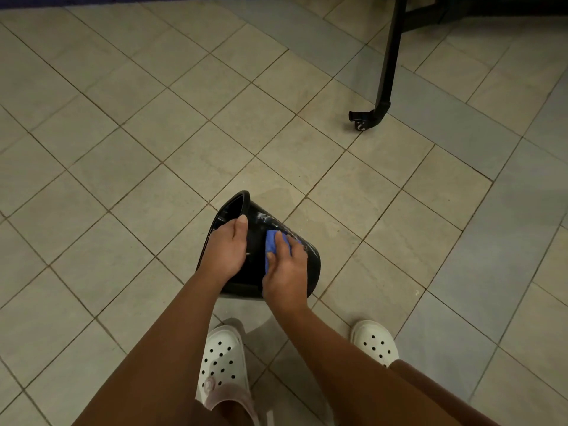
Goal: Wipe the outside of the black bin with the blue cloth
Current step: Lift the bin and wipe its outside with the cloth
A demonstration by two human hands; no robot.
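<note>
Two hands on black bin (pixel 255 265), tilted above tiled floor (pixel 123 149), mouth away. Left hand (pixel 226 249) clamped over rim, steadying. Right hand (pixel 287 272) closed on blue cloth (pixel 272 241), pressed to outer wall beside whitish smears; wiping likely midway.

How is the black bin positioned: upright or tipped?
Tipped. The black bin lies sideways, opening facing upper left; the left hand grips its rim.
</note>
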